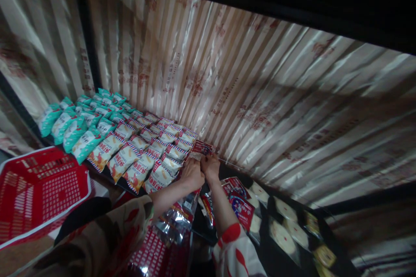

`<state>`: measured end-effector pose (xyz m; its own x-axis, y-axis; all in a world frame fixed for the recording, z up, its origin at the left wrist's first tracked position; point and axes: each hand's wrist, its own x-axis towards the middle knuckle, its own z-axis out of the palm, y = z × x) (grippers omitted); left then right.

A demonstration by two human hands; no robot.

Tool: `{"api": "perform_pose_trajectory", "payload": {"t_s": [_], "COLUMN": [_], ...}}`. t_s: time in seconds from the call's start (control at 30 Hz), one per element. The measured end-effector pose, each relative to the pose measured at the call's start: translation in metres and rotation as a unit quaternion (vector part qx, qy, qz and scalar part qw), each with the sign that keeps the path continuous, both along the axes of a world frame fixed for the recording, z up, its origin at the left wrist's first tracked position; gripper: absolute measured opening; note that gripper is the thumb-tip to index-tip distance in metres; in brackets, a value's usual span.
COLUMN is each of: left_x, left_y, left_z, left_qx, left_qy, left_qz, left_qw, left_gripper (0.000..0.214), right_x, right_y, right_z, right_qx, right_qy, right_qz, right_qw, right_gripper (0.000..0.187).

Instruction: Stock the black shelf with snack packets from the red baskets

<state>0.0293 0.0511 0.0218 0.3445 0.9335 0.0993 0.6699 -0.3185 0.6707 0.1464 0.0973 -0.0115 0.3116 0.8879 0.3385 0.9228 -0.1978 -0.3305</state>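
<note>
My left hand (193, 175) and my right hand (211, 167) are close together at the back of a dark shelf. Their curled fingers grip a dark red packet (202, 147) by its near edge and right side; the fingertips are partly hidden. Just left of my left hand lie rows of white, red and blue striped snack bags (133, 162). More red packets (240, 208) with blue print rest beside my right forearm. Under my left forearm are shiny silver-backed packets (177, 220), lying over a red basket (156, 255).
Teal snack bags (86, 140) fill the shelf's left end. A red basket with a white rim (45, 186) stands at lower left. Round pale packs (282, 236) and small yellow packs (325, 255) lie on the right. A pleated printed curtain (227, 73) hangs behind.
</note>
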Motion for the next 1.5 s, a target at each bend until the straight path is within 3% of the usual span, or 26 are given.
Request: {"api": "perform_pose_trajectory", "payload": {"t_s": [0.17,0.63,1.2,1.37,1.5], "left_x": [0.003,0.005,0.007,0.008,0.007], "left_y": [0.007,0.015,0.018,0.020,0.020], "left_z": [-0.001,-0.003,-0.018,-0.021,-0.022], "left_qx": [-0.015,-0.025,-0.007,-0.002,-0.010], "left_qy": [-0.004,-0.003,-0.010,0.000,0.000], "left_qz": [0.006,0.026,0.033,0.033,0.034], "left_qw": [1.000,0.999,0.999,0.999,0.999], "left_gripper": [0.048,0.039,0.042,0.040,0.041], "right_x": [0.003,-0.002,-0.016,-0.013,-0.009], "right_y": [0.007,0.020,0.009,0.012,0.013], "right_z": [0.000,0.006,0.016,0.009,-0.001], "right_qx": [-0.006,-0.056,-0.163,-0.160,-0.117], "right_qy": [-0.021,-0.033,0.011,0.016,0.022], "right_qz": [-0.001,0.007,-0.046,-0.023,-0.011], "right_qw": [1.000,0.998,0.985,0.987,0.993], "right_gripper": [0.024,0.024,0.032,0.031,0.032]}}
